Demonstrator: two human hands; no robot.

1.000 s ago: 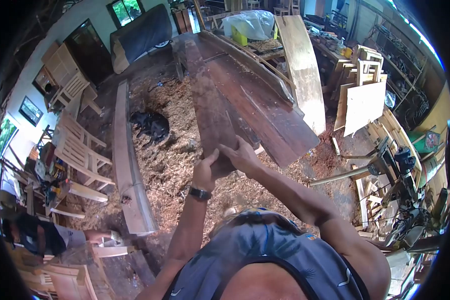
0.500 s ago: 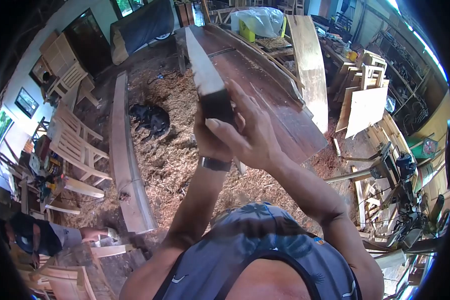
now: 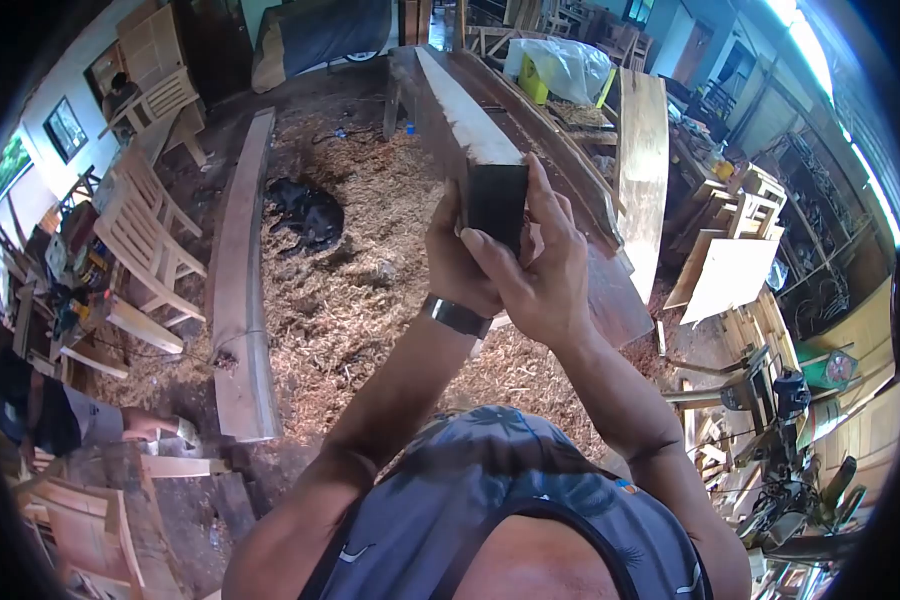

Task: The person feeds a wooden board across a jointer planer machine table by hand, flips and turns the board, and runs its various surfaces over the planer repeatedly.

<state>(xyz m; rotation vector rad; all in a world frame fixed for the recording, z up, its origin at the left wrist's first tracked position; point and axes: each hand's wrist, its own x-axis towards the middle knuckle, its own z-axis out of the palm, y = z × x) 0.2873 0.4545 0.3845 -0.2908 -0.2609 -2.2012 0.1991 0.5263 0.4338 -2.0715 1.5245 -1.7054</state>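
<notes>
A long wooden board [image 3: 473, 130] points away from me, its dark near end raised at chest height and its pale narrow face up. My left hand [image 3: 460, 250], with a watch on the wrist, grips the board's near end from the left and below. Around the right side of that end, my right hand [image 3: 545, 260] is closed, thumb across the near face. The board's far end lies near a low stand holding wide dark planks [image 3: 610, 290]. Parts of both hands' fingers are hidden behind the board.
On the floor left lies a long plank [image 3: 242, 300]; beside it a black dog [image 3: 308, 214] rests on wood shavings [image 3: 370, 330]. Slatted chair parts [image 3: 150, 240] and a co-worker [image 3: 50, 410] are at the left. A pale board [image 3: 641, 170] and scrap wood stand right.
The board's near end has risen and turned, its pale narrow face now up. Both hands have moved up and right with it. My right hand has shifted to the board's right side.
</notes>
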